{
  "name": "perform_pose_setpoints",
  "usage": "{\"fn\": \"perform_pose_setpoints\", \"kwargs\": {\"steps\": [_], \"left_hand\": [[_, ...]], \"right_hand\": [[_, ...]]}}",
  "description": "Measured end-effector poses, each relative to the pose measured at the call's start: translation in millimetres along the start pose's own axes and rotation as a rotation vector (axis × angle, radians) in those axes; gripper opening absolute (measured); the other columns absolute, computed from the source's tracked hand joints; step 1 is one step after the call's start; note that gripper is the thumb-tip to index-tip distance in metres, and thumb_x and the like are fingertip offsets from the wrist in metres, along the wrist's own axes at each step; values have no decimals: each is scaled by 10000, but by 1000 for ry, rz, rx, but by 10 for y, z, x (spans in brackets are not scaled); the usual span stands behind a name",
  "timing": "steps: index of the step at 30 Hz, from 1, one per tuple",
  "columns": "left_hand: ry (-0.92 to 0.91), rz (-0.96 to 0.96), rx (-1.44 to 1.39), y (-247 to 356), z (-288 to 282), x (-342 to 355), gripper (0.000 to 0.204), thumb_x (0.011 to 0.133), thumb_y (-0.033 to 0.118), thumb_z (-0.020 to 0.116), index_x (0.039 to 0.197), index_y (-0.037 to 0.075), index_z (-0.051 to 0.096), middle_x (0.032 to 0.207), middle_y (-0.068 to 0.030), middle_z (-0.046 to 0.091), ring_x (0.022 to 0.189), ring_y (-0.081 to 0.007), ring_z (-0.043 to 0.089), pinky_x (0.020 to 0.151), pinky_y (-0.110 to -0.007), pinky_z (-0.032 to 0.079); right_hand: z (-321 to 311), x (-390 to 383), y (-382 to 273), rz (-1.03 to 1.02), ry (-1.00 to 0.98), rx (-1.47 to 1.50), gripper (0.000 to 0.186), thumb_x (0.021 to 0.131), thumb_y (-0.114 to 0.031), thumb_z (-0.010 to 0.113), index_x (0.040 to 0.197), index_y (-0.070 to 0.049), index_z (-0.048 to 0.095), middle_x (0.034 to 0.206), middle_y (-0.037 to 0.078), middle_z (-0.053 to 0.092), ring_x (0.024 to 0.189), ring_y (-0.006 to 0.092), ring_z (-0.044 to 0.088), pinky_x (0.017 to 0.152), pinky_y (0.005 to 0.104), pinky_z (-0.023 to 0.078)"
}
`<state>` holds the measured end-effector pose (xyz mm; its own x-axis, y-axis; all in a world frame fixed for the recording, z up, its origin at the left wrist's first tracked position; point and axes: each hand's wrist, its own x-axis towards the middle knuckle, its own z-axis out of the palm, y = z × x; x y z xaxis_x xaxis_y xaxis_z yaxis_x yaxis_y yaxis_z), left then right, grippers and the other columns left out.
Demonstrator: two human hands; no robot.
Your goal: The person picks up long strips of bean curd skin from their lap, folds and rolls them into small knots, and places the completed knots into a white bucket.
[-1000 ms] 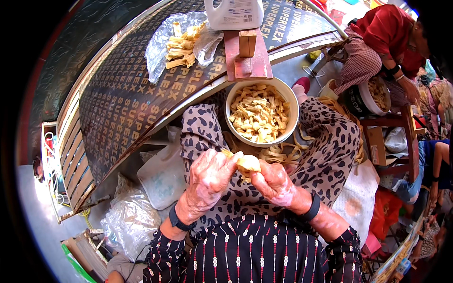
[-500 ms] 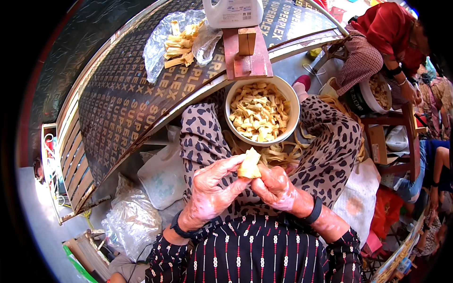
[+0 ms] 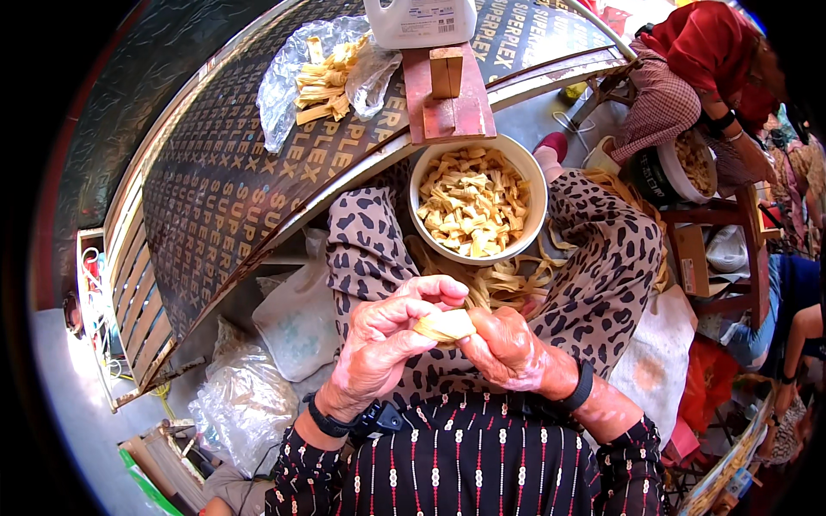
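Observation:
At the lower middle, a pale yellow folded strip (image 3: 443,324) is between my two hands. My left hand (image 3: 379,340) grips its left end with the thumb under it, fingers curled above. My right hand (image 3: 508,353) pinches the right end. Just beyond them, between my knees in patterned trousers, a white bucket (image 3: 417,193) holds many similar knotted yellow pieces (image 3: 473,206). Loose pale strips (image 3: 516,279) lie under and around the bucket, partly hidden by my hands.
A printed board table (image 3: 215,206) holds clear plastic with strips (image 3: 327,77), a red wooden block fixture (image 3: 439,116) and a white jug (image 3: 417,17). Plastic bags (image 3: 245,396) lie left. At right, a person in red (image 3: 697,43), a dark bucket (image 3: 654,181), a stool (image 3: 723,297) and others.
The yellow piece has turned from upright to lying sideways and sits slightly lower. My left fingers have lifted and curled over it; my right hand still pinches it.

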<state>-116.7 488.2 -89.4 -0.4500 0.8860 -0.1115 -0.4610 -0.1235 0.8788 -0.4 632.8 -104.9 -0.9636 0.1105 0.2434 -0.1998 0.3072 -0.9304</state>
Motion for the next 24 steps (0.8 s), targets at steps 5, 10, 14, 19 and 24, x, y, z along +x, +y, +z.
{"fn": "perform_pose_setpoints", "kwargs": {"steps": [5, 10, 14, 19, 24], "left_hand": [[-52, -64, -213, -59, 95, -2, 236, 750, 136, 557, 887, -32, 650, 1141, -166, 503, 1074, -264, 486, 983, -388, 334], [26, 32, 39, -41, 143, 21, 98, 756, 97, 620, 778, 2, 631, 1209, -170, 472, 1108, -231, 479, 1011, -399, 322], [174, 131, 187, -191, 163, 21, 233, 847, 174, 616, 979, -11, 563, 1198, -150, 505, 982, -170, 560, 899, -299, 428], [120, -201, 121, -160, 160, -22, 273, 917, 224, 557, 1040, -19, 550, 912, -61, 610, 805, -114, 592, 755, -239, 487], [-73, -196, 18, -179, 70, -25, 319, 939, 263, 519, 1054, -31, 559, 839, -45, 607, 707, -92, 578, 672, -234, 494]], "right_hand": [[30, -17, 65, -89, 3, -68, 111, 816, -18, 571, 828, 7, 463, 571, 147, 506, 482, 338, 539, 425, 404, 389], [-35, -34, 76, -201, 32, -253, 142, 753, 3, 607, 814, 9, 478, 592, 120, 515, 463, 296, 533, 399, 363, 395], [-142, 16, 58, -326, 43, -603, 239, 693, -50, 635, 875, 60, 526, 639, 80, 514, 482, 211, 539, 408, 308, 439], [-289, 49, 35, -423, -32, -917, 329, 686, -118, 625, 913, 99, 529, 617, 49, 482, 516, 160, 544, 423, 276, 427], [-389, 8, -4, -439, -131, -983, 310, 745, -160, 613, 910, 89, 530, 596, 32, 464, 499, 146, 538, 410, 270, 415]]}}
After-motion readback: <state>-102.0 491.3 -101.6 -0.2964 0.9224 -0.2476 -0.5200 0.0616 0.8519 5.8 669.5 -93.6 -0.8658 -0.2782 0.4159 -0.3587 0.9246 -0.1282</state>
